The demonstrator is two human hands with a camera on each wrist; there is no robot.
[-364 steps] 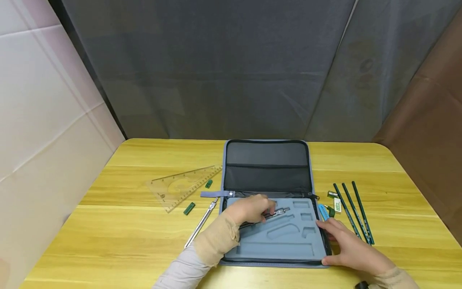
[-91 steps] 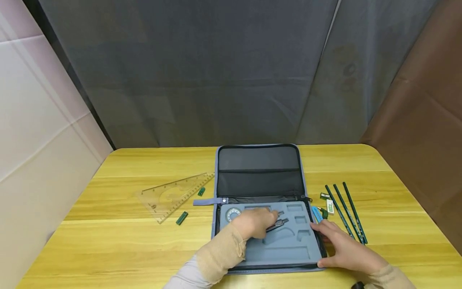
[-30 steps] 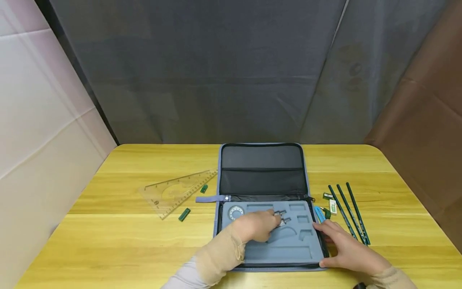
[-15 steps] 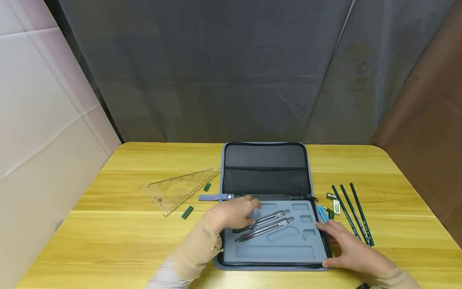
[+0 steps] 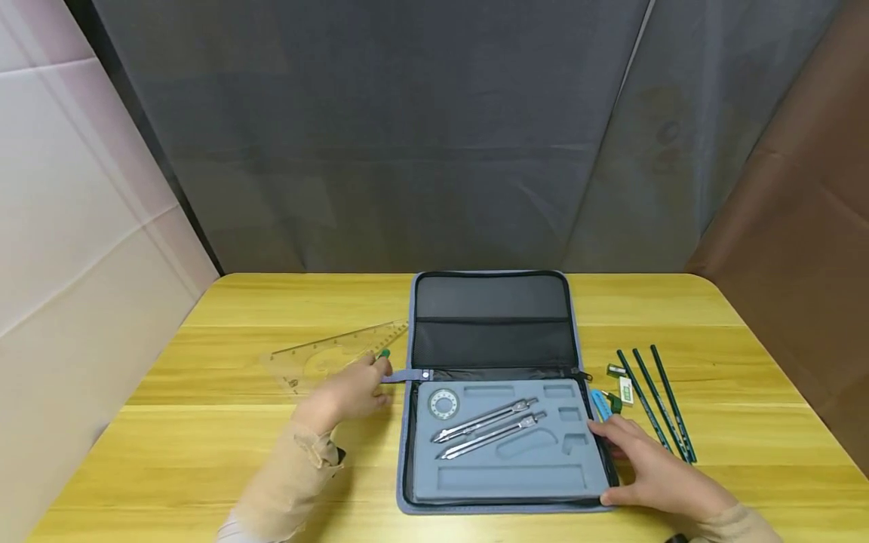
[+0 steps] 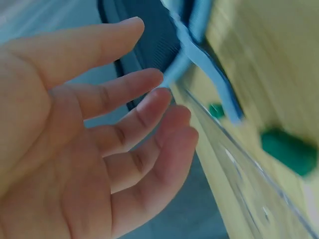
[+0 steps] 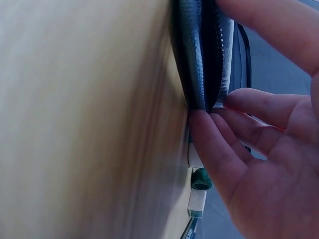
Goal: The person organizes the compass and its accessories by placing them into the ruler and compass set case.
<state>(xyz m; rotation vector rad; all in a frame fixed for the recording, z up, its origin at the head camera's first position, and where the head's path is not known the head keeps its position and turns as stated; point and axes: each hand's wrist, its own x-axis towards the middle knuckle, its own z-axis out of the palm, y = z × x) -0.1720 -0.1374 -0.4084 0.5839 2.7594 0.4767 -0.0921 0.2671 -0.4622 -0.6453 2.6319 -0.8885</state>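
Observation:
My left hand (image 5: 348, 390) is over the table just left of the pencil case, by a clear set square (image 5: 333, 348). Its fingers are loosely bent and hold nothing in the left wrist view, where a small green block (image 6: 289, 152) and a smaller green piece (image 6: 216, 110) lie blurred beyond them. With thumb and fingertips, my right hand (image 5: 655, 471) holds the front right edge of the unzipped case (image 5: 407, 490). Two metal compasses (image 5: 485, 420) (image 5: 492, 436) lie side by side on its grey-blue moulded tray (image 5: 512, 494); a round disc with a white ring (image 5: 443, 404) occupies the upper left.
Right of the case lie three dark green pencils (image 5: 668, 403), a white eraser (image 5: 626, 391), a small green-and-white piece (image 5: 616, 370), a dark green piece (image 5: 615, 404) and a blue object (image 5: 600, 405). The raised lid (image 5: 494, 298) leans back behind the tray.
The compass that lay on the table to the left is now in the tray beside the other. My left hand has released it and moved left, off the tray; the right hand stays put.

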